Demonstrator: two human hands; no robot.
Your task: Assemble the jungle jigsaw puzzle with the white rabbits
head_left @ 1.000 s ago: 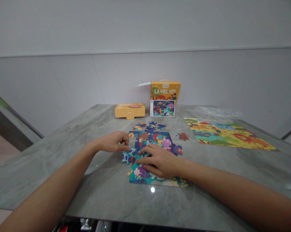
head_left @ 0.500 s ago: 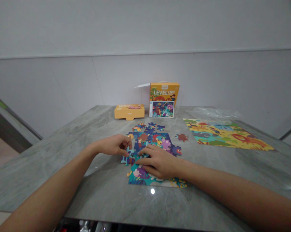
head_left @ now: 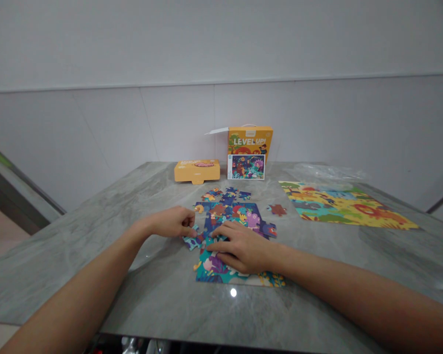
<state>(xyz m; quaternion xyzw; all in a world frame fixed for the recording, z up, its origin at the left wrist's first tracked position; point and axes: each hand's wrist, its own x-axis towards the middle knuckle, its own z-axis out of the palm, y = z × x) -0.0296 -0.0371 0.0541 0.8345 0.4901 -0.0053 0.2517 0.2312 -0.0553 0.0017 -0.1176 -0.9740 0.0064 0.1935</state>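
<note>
A partly joined jigsaw puzzle [head_left: 214,268] of a colourful underwater scene lies flat on the grey table. At its left edge my left hand [head_left: 175,221] is closed, thumb and fingers pinching a light-blue and purple puzzle piece [head_left: 192,242], which is tilted a little. My right hand [head_left: 239,246] rests palm down across the middle of the puzzle, fingers spread and pointing left, hiding part of the picture. Behind the puzzle are several loose pieces [head_left: 229,196], and a brown piece [head_left: 278,210] sits apart on the right.
A yellow box [head_left: 197,172] lies towards the back, beside an upright "LEVEL UP!" box [head_left: 250,140] with a picture card [head_left: 246,167] in front of it. To the right is a yellow animal puzzle [head_left: 343,204], with clear plastic wrap [head_left: 324,172] behind.
My left hand has shifted slightly left, and the piece under its fingers has turned and moved a little. My right hand stays on the puzzle.
</note>
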